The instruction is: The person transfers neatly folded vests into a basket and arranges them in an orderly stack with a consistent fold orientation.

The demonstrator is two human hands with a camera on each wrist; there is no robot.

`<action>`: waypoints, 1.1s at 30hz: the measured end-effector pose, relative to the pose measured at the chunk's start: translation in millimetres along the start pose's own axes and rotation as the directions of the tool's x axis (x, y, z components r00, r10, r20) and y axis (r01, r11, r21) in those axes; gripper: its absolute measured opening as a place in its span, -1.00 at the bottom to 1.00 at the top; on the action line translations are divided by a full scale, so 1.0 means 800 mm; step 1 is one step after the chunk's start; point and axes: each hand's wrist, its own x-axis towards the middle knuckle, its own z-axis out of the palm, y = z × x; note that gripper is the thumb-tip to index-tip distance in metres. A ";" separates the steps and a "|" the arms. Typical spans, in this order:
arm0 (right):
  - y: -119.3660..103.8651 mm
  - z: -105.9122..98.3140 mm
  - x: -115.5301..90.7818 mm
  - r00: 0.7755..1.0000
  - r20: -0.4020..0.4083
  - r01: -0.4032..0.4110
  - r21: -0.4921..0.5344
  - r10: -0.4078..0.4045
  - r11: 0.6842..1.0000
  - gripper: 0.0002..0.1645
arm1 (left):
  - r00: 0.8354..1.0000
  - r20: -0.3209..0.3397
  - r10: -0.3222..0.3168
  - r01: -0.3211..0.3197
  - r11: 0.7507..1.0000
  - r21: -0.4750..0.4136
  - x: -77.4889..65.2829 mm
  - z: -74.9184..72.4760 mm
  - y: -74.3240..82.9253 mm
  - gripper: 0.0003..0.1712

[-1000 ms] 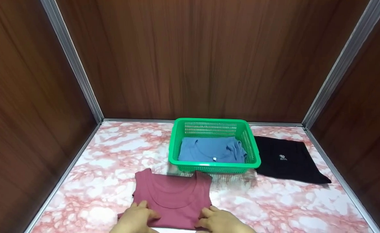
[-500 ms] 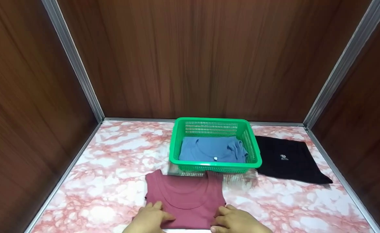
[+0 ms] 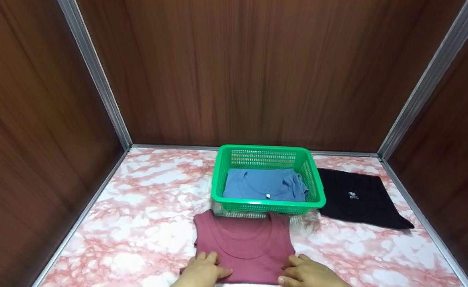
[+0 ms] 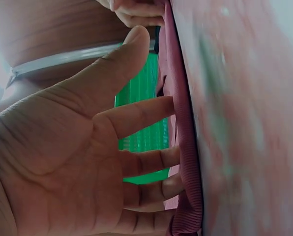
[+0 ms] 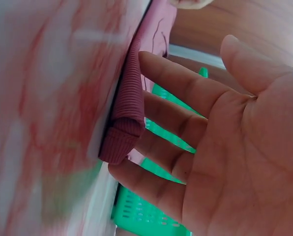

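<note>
In the head view, a pink shirt [image 3: 249, 269] lies flat on the bench [image 3: 154, 219], with the left hand [image 3: 202, 272] and right hand [image 3: 310, 275] on its two sides. Just past it is a green basket [image 3: 265, 202] with a blue shirt [image 3: 259, 185] inside. A black cloth [image 3: 367, 201] lies to the right of the basket.

In the left wrist view, the fingers [image 4: 144, 117] are spread wide, their tips touching the pink shirt, and the thumb sticks out.

In the right wrist view, the fingers are spread too, with tips against the pink shirt's side. Neither hand grips anything.
</note>
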 end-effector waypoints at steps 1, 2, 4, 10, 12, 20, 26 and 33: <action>0.002 0.000 -0.002 1.000 -0.001 -0.002 0.003 0.002 1.000 -0.54 | 1.000 0.006 0.003 -0.003 1.000 0.010 0.002 0.001 0.002 -0.64; 0.003 0.000 -0.004 1.000 -0.003 -0.004 0.007 0.004 1.000 -0.54 | 1.000 0.009 0.008 -0.008 1.000 0.018 0.003 0.002 0.004 -0.64; 0.008 0.001 -0.008 1.000 -0.005 -0.009 0.010 0.009 1.000 -0.54 | 1.000 0.015 0.015 -0.015 1.000 0.023 0.006 0.003 0.009 -0.65; 0.023 0.005 -0.024 0.999 -0.012 -0.041 0.027 0.041 0.999 -0.55 | 0.999 0.025 0.036 -0.037 0.999 0.029 0.014 0.009 0.018 -0.63; 0.029 0.007 -0.030 0.999 -0.017 -0.043 0.029 0.044 0.999 -0.57 | 0.998 0.038 0.046 -0.048 0.998 0.041 0.017 0.011 0.020 -0.61; 0.043 0.001 -0.043 0.999 -0.043 -0.029 0.054 0.032 0.998 -0.64 | 0.994 0.071 0.085 -0.087 0.996 0.033 0.026 0.011 0.029 -0.57; 0.046 -0.002 -0.046 0.997 -0.012 -0.071 0.080 0.072 0.994 -0.62 | 0.996 0.029 0.088 -0.089 0.995 0.038 0.028 0.011 0.032 -0.56; 0.042 -0.001 -0.047 0.997 0.004 -0.078 0.085 0.077 0.993 -0.57 | 0.996 -0.009 0.084 -0.084 0.996 0.039 0.027 0.011 0.028 -0.49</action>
